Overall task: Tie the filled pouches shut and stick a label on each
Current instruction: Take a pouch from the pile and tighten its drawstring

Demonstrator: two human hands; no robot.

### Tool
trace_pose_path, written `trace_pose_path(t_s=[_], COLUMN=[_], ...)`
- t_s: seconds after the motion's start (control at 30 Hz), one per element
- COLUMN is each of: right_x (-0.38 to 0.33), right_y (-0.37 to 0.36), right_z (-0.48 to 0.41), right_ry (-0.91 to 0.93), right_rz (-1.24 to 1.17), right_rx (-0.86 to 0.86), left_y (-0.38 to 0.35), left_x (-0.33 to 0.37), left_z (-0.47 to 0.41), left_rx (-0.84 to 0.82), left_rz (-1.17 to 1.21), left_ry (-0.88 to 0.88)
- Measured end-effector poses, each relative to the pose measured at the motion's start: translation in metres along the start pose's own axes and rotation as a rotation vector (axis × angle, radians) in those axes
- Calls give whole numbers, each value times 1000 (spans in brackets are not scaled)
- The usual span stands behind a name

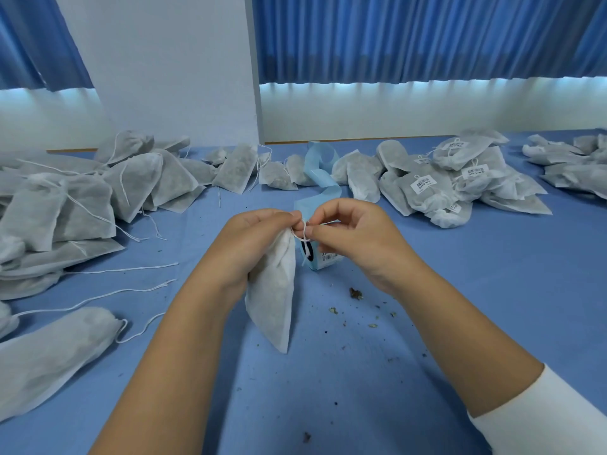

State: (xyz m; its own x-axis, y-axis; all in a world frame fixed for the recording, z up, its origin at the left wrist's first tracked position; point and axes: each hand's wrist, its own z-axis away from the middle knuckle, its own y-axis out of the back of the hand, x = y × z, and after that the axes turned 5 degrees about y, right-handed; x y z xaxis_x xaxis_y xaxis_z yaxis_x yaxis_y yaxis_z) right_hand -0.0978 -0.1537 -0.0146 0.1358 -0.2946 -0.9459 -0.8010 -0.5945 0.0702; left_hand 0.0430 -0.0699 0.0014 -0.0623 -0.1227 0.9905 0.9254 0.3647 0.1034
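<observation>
Curtains (427,37) of pleated blue hang behind a blue surface (460,307) scattered with dried crumbs (354,293). At its middle, the left hand (253,238) grips the gathered neck of a filled pouch (272,290), fingers curled tight. The right hand (351,238) pinches its white drawstring (303,233) between fingertips. Unlabelled pouches (82,198) heap at left, labelled pouches (460,178) at right, greyish filling showing through.

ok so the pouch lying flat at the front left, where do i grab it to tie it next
By its gathered neck, coming from the right and above. The pouch lies on its side, bulky filled body to the left, narrow cinched end and string pointing right, so the neck is likely the easiest part to pinch.
</observation>
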Motion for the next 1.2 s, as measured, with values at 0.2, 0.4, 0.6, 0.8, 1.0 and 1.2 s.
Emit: trace_pose_path(t_s=[0.2, 0.4, 0.6, 0.8, 1.0, 1.2], right_x=[2, 3, 5, 4, 1, 0], right_y=[0, 0, 1, -2, -5, -7], right_z=[-1, 0, -1, -2, -1, 0], right_ry=[-11, -15, -3, 31, 62, 91], right_rz=[7, 30, 27, 84, 105, 113], right_rx=[30, 36, 74, 45, 61, 49], left_y=[2, 1, 0, 0, 0, 3], left_x=[1, 1, 1, 4, 2, 1], left_z=[2, 2, 1, 0, 5, 1], left_rx=[7, 27, 20, 23, -94, -171], left_rz=[10, 9, 29, 80, 24, -19], left_ry=[-5, 26, 29, 131, 131, 144])
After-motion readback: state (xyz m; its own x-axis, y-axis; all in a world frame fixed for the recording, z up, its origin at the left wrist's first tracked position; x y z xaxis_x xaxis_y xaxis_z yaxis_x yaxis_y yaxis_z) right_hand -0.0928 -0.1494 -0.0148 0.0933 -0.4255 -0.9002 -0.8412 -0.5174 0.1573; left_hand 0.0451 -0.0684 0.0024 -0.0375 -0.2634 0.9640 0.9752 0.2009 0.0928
